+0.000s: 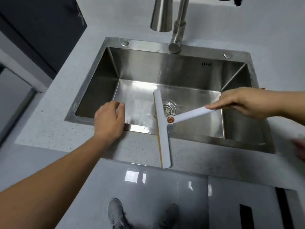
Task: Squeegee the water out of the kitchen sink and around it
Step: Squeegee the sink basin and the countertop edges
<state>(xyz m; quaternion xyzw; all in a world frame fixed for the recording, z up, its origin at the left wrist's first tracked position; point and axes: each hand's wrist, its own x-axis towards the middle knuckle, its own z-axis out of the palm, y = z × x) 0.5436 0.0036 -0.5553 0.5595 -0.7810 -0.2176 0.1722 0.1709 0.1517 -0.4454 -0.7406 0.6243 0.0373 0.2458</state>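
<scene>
A stainless steel sink is set in a pale speckled countertop. Its round drain strainer lies at the middle of the basin floor. My right hand grips the white handle of a squeegee. The long blade runs from just left of the drain, over the sink's front rim, to the counter's front edge. A copper-coloured screw joins blade and handle. My left hand hovers over the front rim at the left, fingers loosely curled and holding nothing.
A steel faucet rises behind the basin, its wide spout hanging over the back rim. Dark cabinets stand at the far left. Glossy grey floor tiles and my two grey shoes show below the counter edge.
</scene>
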